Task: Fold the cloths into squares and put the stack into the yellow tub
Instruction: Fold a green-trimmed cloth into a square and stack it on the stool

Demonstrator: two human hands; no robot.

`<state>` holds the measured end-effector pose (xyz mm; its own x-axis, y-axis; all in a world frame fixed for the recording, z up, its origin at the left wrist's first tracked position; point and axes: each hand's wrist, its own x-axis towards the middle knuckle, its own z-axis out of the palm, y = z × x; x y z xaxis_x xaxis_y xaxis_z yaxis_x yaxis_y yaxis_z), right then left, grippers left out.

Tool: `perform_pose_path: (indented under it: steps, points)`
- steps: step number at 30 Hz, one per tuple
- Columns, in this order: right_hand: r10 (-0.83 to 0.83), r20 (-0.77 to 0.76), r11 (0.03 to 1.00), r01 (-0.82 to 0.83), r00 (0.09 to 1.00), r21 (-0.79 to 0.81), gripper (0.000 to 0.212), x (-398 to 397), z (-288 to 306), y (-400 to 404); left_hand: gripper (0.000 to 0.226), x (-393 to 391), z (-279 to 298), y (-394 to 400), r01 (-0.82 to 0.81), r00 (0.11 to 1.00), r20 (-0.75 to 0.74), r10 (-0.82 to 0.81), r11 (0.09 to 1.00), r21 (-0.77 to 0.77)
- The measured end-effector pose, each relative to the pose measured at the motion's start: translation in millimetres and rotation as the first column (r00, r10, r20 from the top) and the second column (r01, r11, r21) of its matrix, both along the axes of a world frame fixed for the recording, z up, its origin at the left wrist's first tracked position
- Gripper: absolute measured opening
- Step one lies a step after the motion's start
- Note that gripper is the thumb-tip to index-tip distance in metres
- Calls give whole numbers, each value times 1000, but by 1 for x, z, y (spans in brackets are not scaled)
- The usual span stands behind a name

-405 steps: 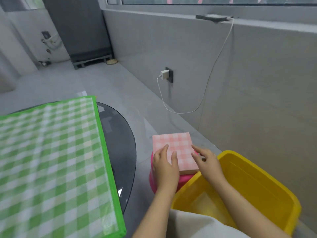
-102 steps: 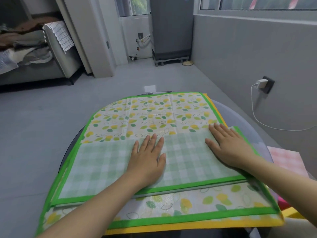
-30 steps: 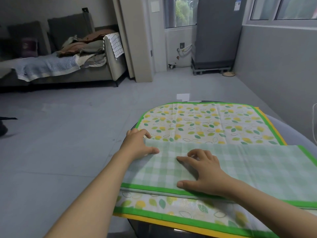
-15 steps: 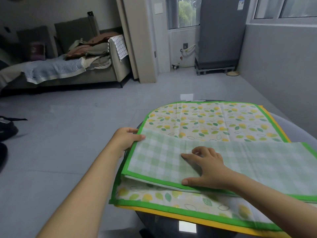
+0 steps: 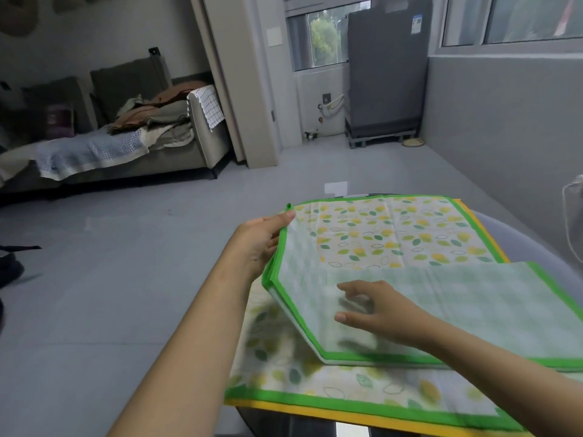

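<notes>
The green checked cloth I see lifted at its end, pinched by my left hand, while my right hand hovers over it, fingers loosely spread.

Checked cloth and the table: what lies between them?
Head view: the leaf-print cloth lies under the checked cloth, with a yellow cloth edge beneath. The table is under those.

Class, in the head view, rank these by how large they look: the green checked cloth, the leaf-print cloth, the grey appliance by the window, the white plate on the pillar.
1. leaf-print cloth
2. green checked cloth
3. grey appliance, farther away, so true size unsure
4. white plate
</notes>
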<state>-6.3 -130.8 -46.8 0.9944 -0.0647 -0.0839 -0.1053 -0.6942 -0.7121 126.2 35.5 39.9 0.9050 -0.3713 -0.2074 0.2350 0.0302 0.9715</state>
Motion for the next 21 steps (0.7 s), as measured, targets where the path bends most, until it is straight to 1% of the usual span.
perform_pose_path:
  steps: [1, 3, 6, 10, 14, 16, 17, 19, 21]
  points:
    - [-51, 19, 996, 49, 999, 79, 58, -3, 3, -4, 17, -4, 1, -9, 20, 1000, 10, -20, 1000, -16]
    - [-136, 47, 978, 127, 990, 163, 40, -9, 11, -11, 21, -12, 2, -26, 37, 999, 40, -36, 999, -35]
    - [-231, 54, 932, 205, 972, 298, 24, -19, 19, -23, 15, -24, 0, -50, 29, 996, 84, -27, 999, -24]
    - [-341, 18, 817, 287, 940, 500, 23, -32, 27, -35, 22, -41, -10, -78, 37, 991, 127, -41, 999, 31]
    - [-397, -30, 731, 335, 918, 594, 31, -47, 35, -45, 29, -59, -28, -105, 37, 988, 147, -53, 994, 108]
    - [-400, -57, 722, 353, 915, 596, 33, -56, 35, -49, 30, -67, -39, -116, 39, 987, 150, -61, 989, 145]
    - [-404, -65, 737, 366, 913, 568, 33, -60, 34, -51, 30, -70, -44, -121, 42, 986, 151, -67, 986, 163]
    - [-412, -56, 810, 393, 910, 435, 26, -66, 28, -54, 31, -76, -56, -129, 44, 985, 157, -77, 978, 206]
    - [-404, -41, 871, 398, 914, 289, 23, -70, 19, -57, 31, -80, -67, -136, 25, 977, 198, -84, 958, 284]
